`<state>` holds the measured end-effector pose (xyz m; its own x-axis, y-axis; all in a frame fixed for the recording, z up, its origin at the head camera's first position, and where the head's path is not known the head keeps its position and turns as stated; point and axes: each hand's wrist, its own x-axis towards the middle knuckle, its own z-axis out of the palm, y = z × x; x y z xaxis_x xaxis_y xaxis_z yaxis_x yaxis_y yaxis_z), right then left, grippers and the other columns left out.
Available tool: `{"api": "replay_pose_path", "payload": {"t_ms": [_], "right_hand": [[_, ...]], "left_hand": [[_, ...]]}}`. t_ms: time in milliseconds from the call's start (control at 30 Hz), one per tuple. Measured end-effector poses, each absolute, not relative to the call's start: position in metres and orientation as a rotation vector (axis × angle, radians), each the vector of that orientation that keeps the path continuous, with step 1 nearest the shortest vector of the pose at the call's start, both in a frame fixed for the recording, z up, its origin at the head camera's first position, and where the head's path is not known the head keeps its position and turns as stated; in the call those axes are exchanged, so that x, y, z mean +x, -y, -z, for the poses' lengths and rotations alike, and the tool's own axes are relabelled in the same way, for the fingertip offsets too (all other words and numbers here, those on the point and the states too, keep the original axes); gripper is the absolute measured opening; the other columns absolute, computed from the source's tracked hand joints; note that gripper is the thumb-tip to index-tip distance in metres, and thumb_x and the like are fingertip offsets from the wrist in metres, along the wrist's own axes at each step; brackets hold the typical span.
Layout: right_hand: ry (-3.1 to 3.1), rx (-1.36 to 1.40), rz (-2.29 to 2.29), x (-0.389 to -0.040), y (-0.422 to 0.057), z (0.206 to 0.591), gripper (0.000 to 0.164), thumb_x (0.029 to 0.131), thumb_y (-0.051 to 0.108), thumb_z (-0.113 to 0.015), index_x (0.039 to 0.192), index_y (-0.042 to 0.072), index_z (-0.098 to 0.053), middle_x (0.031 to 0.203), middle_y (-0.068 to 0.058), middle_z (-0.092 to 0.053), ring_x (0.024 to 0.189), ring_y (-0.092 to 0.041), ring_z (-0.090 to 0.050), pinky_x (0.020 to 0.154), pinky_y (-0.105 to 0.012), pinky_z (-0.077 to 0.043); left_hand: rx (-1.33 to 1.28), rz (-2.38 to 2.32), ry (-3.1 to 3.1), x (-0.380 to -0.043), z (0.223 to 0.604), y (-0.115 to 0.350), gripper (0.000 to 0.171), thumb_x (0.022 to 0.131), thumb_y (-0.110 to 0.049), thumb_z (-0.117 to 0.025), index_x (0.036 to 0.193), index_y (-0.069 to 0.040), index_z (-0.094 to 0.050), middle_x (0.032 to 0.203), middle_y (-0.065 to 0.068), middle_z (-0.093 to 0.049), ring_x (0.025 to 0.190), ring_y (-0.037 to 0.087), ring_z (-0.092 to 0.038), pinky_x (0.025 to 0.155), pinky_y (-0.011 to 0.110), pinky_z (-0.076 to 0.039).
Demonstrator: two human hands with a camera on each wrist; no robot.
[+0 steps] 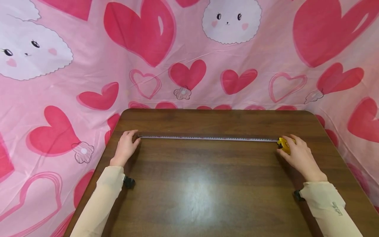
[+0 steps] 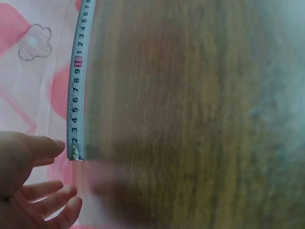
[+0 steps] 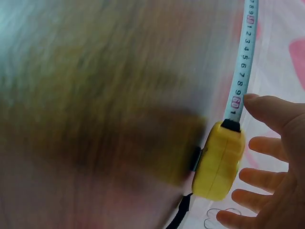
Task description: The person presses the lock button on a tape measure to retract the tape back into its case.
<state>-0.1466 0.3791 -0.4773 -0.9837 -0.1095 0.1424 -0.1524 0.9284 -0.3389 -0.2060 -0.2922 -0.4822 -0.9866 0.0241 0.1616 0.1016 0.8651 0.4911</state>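
A tape measure lies across the far part of the table, its yellow case [image 1: 285,145] at the right and its pale blade [image 1: 207,138] drawn out straight to the left. My left hand [image 1: 125,147] is at the blade's hooked end; the left wrist view shows its thumb [image 2: 50,144] beside the low numbers and the other fingers loosely spread. Around the case my right hand [image 1: 300,154] has its thumb and fingers parted. Seen from the right wrist, those fingers [image 3: 262,179] stand a little off the yellow case [image 3: 219,162], with one tip at the blade's edge near 60.
The brown wooden table [image 1: 195,184] has rounded far corners. A pink cloth [image 1: 189,49] with hearts and white faces hangs behind it and along both sides. A black strap [image 3: 181,212] trails from the case. Dark wrist devices [image 1: 128,182] show at both cuffs.
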Motion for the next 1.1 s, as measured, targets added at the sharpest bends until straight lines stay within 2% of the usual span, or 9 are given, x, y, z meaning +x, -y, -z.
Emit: {"api": "replay_pose_path", "payload": {"t_ms": [200, 333, 467, 633, 733, 967, 1100], "right_hand": [[3.049, 0.183, -0.550, -0.149, -0.385, 0.478, 0.068, 0.098, 0.022, -0.073, 0.148, -0.008, -0.038, 0.143, -0.050, -0.032, 0.121, -0.074, -0.034, 0.095, -0.087, -0.029], [3.088, 0.201, -0.573, -0.150, -0.388, 0.479, 0.072, 0.097, 0.020, -0.074, 0.151, -0.007, -0.034, 0.143, -0.051, -0.029, 0.120, -0.075, -0.034, 0.095, -0.087, -0.029], [3.081, 0.221, -0.590, -0.152, -0.392, 0.482, 0.070, 0.096, 0.016, -0.074, 0.149, -0.008, -0.035, 0.143, -0.052, -0.029, 0.118, -0.076, -0.034, 0.095, -0.087, -0.030], [3.062, 0.226, -0.622, -0.154, -0.396, 0.486, 0.063, 0.098, 0.012, -0.072, 0.145, -0.010, -0.038, 0.141, -0.052, -0.029, 0.117, -0.076, -0.035, 0.095, -0.087, -0.030], [3.000, 0.273, -0.623, -0.154, -0.397, 0.488, 0.059, 0.094, 0.006, -0.075, 0.139, -0.012, -0.043, 0.138, -0.051, -0.035, 0.114, -0.073, -0.038, 0.095, -0.085, -0.031], [2.894, 0.375, -0.601, -0.154, -0.395, 0.490, 0.059, 0.088, -0.003, -0.079, 0.139, -0.001, -0.049, 0.125, -0.047, -0.045, 0.107, -0.069, -0.045, 0.088, -0.079, -0.034], [2.888, 0.399, -0.628, -0.154, -0.395, 0.491, 0.062, 0.087, -0.004, -0.079, 0.140, -0.001, -0.048, 0.123, -0.048, -0.045, 0.108, -0.068, -0.045, 0.087, -0.080, -0.036]], "left_hand": [[-0.102, 0.760, 2.917, -0.211, 0.485, 0.294, 0.040, 0.099, -0.007, -0.068, 0.137, 0.004, -0.061, 0.124, 0.032, -0.063, 0.110, 0.047, -0.065, 0.095, 0.065, -0.050], [-0.090, 0.730, 2.925, -0.213, 0.484, 0.293, 0.035, 0.099, -0.009, -0.068, 0.133, 0.000, -0.065, 0.117, 0.027, -0.069, 0.104, 0.043, -0.067, 0.088, 0.064, -0.052], [-0.090, 0.700, 2.940, -0.214, 0.483, 0.293, 0.027, 0.100, -0.010, -0.068, 0.125, -0.001, -0.070, 0.112, 0.025, -0.072, 0.101, 0.044, -0.067, 0.086, 0.064, -0.052], [-0.098, 0.686, 2.942, -0.216, 0.485, 0.294, 0.020, 0.099, -0.007, -0.067, 0.116, 0.001, -0.074, 0.113, 0.025, -0.073, 0.104, 0.047, -0.067, 0.088, 0.064, -0.051], [-0.112, 0.681, 2.922, -0.215, 0.486, 0.293, 0.018, 0.098, -0.004, -0.068, 0.113, 0.002, -0.075, 0.113, 0.026, -0.073, 0.104, 0.048, -0.067, 0.090, 0.064, -0.051], [-0.142, 0.672, 2.895, -0.214, 0.486, 0.296, 0.016, 0.096, 0.001, -0.067, 0.110, 0.004, -0.075, 0.112, 0.028, -0.073, 0.106, 0.050, -0.067, 0.093, 0.064, -0.050], [-0.154, 0.686, 2.896, -0.213, 0.485, 0.298, 0.017, 0.097, 0.002, -0.066, 0.110, 0.004, -0.076, 0.113, 0.029, -0.072, 0.107, 0.049, -0.067, 0.096, 0.063, -0.050]]}}
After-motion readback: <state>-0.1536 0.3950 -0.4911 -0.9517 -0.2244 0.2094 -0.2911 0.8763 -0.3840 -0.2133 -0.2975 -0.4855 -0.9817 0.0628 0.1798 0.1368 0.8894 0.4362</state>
